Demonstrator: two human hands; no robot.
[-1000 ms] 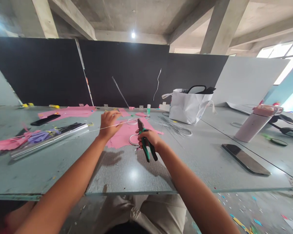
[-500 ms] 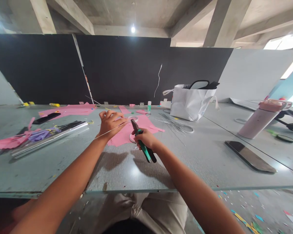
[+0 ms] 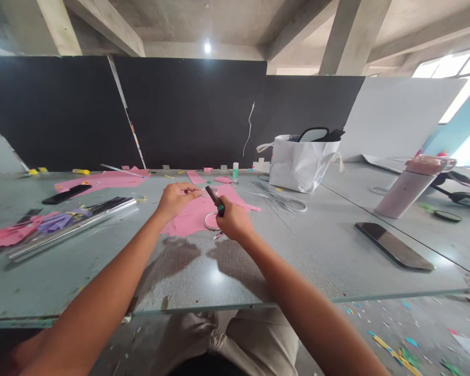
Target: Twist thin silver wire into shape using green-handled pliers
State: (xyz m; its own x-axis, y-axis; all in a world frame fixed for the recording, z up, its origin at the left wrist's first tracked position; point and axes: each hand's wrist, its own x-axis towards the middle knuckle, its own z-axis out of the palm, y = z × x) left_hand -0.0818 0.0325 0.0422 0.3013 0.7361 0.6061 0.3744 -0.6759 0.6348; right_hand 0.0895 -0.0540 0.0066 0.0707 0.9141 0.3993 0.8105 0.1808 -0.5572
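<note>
The right hand (image 3: 235,216) is wrapped around the handles of a pair of pliers (image 3: 213,197), leaving the metal head free and pointing far and left, toward the other hand. Whether the jaws are touching anything cannot be told. The left hand (image 3: 176,199) pinches a thin wire (image 3: 202,190) between thumb and fingertips, just beside the pliers' tip; such a light grip seems meant to steady something so slim.

Both hands are above the middle of the desk (image 3: 62,271), over pink paper (image 3: 188,222). A pale ring (image 3: 205,222) lies on its near right part, within easy reach. Loose wires (image 3: 272,193) lie in a spread bundle to the right, apart from the paper, probably so that single lengths can be picked out.

Farther right stand a white bag (image 3: 297,164) and a bottle (image 3: 399,190), with a phone (image 3: 391,244) nearer. A silver roll (image 3: 74,230) lies to the left.
</note>
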